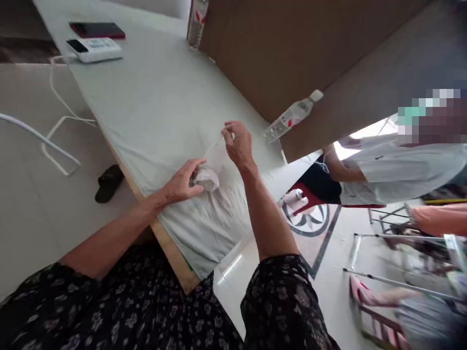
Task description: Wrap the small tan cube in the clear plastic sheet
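Both of my hands are over the near end of the table, which carries a pale cloth (160, 102). My left hand (182, 182) has thumb and fingers bent around a white bundle (207, 181), clamped on its side. The bundle is low over the cloth; whether it touches cannot be determined. From it a thin, translucent white sheet (216, 155) runs up toward my right hand (238, 142), whose thumb and fingertips are pinched together on its far end (the exact contact is too small to verify). The two hands are apart, the right one farther from my body. The cloth beneath the bundle is wrinkled.

Surroundings, as observed: a clear bottle (292, 117) with a white cap stands past my right hand, near a large brown board (266, 43). A second bottle (198, 24) stands at the board's far end. A dark phone with a red edge (98, 30) lies at the table's far left, just beside a white device (100, 50). A dark shoe (109, 183) lies on the floor.
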